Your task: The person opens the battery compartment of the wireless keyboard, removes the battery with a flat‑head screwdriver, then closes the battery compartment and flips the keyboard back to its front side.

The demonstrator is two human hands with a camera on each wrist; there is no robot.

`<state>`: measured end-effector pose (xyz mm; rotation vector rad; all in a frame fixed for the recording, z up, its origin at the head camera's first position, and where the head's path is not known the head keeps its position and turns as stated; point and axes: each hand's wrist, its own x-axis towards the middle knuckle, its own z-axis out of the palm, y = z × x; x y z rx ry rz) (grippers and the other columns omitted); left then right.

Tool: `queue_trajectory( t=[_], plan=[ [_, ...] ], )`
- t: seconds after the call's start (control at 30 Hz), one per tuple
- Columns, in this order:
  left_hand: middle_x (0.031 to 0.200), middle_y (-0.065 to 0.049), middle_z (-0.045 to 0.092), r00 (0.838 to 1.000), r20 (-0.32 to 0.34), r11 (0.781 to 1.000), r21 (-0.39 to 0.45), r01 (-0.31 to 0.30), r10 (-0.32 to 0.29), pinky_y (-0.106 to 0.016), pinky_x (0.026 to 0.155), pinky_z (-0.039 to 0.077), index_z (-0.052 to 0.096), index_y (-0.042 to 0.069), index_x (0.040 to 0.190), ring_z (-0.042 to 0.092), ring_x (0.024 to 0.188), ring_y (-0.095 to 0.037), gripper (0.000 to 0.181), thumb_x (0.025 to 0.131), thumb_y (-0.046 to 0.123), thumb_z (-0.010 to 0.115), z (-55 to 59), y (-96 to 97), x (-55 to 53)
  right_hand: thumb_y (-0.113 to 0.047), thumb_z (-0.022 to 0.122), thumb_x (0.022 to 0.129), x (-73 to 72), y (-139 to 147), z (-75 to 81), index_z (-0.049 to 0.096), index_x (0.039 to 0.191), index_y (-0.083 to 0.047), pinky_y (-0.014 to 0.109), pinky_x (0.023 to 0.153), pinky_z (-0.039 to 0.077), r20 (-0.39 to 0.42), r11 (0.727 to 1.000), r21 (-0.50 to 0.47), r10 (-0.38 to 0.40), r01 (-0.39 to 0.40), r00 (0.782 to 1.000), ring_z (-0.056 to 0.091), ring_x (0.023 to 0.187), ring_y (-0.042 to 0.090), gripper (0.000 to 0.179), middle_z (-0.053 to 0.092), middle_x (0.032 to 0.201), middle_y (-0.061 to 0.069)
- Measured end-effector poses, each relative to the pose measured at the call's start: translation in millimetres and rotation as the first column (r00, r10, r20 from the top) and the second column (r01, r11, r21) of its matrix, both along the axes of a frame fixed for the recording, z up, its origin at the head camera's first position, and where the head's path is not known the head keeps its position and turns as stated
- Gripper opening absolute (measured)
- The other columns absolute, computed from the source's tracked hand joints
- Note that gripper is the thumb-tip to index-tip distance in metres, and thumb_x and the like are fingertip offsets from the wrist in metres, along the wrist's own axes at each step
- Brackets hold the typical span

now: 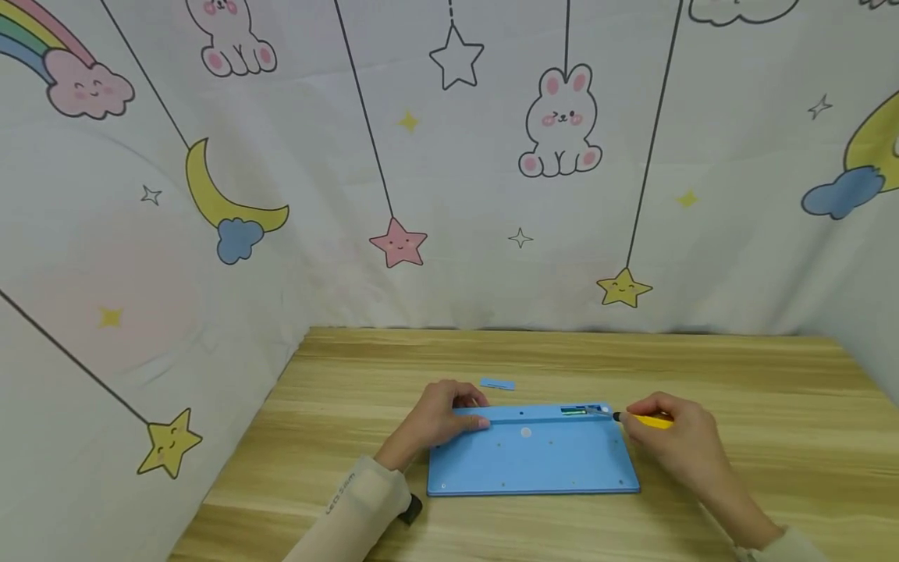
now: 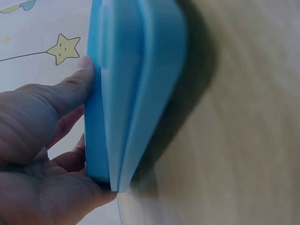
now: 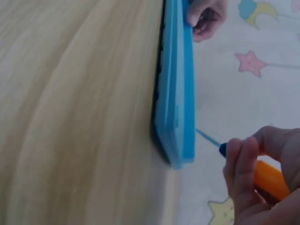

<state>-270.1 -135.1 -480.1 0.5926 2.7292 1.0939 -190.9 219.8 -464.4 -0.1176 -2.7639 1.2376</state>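
A light blue keyboard (image 1: 534,464) lies face down on the table, its underside with small screw holes showing. My left hand (image 1: 445,414) grips its far left edge, thumb on top and the other fingers behind; the left wrist view shows this thumb (image 2: 77,86) on the raised edge. In my right hand (image 1: 677,441) is a screwdriver (image 1: 653,421) with a yellow handle and black collar. Its thin shaft reaches into the uncovered battery compartment (image 1: 583,410) near the far right corner, where a greenish strip shows. The tip is too small to make out.
A small blue battery cover (image 1: 498,384) lies on the table behind the keyboard. The wood-grain table (image 1: 351,367) ends at a white cloth backdrop (image 1: 477,172) printed with stars and rabbits. A small black object (image 1: 410,510) sits by the left sleeve.
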Motion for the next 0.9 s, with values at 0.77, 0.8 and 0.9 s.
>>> queue_trajectory(
  t=[0.77, 0.8, 0.9],
  plan=[
    [0.093, 0.002, 0.071, 1.0, 0.006, 1.0, 0.012, 0.001, -0.001, -0.024, 0.074, 0.048, 0.081, 0.017, 0.103, 0.058, 0.083, -0.013, 0.017, 0.091, 0.025, 0.089, -0.5, -0.4, 0.3, -0.011, 0.081, 0.086, -14.8, -28, 39.7, 0.075, 0.083, -0.003, 0.026, 0.056, 0.041, -0.072, 0.944, 0.286, 0.19, -0.162, 0.979, 0.056, 0.063, 0.013, 0.01, 0.073, 0.078, 0.004],
    [0.093, 0.002, 0.071, 1.0, 0.006, 1.0, 0.011, 0.001, -0.001, -0.024, 0.074, 0.048, 0.081, 0.017, 0.103, 0.058, 0.083, -0.013, 0.017, 0.091, 0.025, 0.088, -0.6, -0.5, 0.2, -0.011, 0.081, 0.086, -18.3, -29, 43.7, 0.074, 0.083, -0.003, 0.027, 0.055, 0.042, -0.043, 0.937, 0.292, 0.212, -0.191, 0.976, 0.056, 0.062, 0.013, 0.011, 0.073, 0.076, 0.003],
    [0.093, 0.002, 0.071, 1.0, 0.007, 1.0, 0.012, 0.0, 0.0, -0.024, 0.074, 0.048, 0.081, 0.017, 0.103, 0.058, 0.083, -0.013, 0.017, 0.091, 0.025, 0.088, -1.1, -0.2, -0.1, -0.011, 0.079, 0.088, -29.0, -29, 55.8, 0.071, 0.079, -0.005, 0.029, 0.052, 0.043, 0.064, 0.921, 0.283, 0.261, -0.269, 0.963, 0.058, 0.057, 0.014, 0.013, 0.069, 0.069, 0.002]
  ],
)
